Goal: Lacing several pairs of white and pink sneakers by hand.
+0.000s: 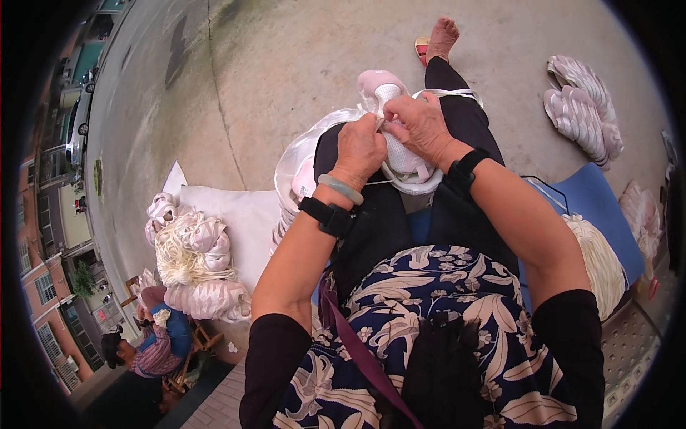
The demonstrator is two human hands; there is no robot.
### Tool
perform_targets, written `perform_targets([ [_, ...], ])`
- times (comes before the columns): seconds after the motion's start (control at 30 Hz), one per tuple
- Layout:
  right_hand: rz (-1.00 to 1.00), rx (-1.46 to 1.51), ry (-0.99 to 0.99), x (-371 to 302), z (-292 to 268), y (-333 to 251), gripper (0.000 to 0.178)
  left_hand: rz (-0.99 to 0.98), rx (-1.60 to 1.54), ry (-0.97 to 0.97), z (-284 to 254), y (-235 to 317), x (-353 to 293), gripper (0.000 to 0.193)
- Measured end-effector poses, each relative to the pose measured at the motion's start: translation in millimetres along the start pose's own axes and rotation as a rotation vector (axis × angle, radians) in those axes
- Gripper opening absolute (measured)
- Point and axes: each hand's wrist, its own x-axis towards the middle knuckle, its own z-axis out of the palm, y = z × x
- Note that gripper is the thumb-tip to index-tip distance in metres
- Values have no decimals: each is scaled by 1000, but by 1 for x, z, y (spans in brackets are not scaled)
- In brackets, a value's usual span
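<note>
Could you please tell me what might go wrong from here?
The pink-and-white shoe upper is over the lap with the left hand and right hand at its middle, so it might slide off if both let go. The cream laces heaped loosely at the person's left could tangle.

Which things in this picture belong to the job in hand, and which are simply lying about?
Belonging to the job:
pink-and-white shoe upper, at left hand and right hand
white cord bundle, probably
stacked uppers on the ground, probably

Only around it:
red sandal
white car, far left
green plant, far left
</note>
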Motion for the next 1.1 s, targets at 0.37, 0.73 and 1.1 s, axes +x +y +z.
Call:
perform_targets([
  [0.37,125,-176,-60,-2,-1,-17,19,1,-110,-16,0,-7,8,12],
  [0.73,-74,-392,-198,4,-17,-31,16,-192,-367,-312,-23,-5,14,16],
  [1.1,-396,-622,-280,18,-24,-47,10,-235,-496,-165,-11,-19,5,17],
])
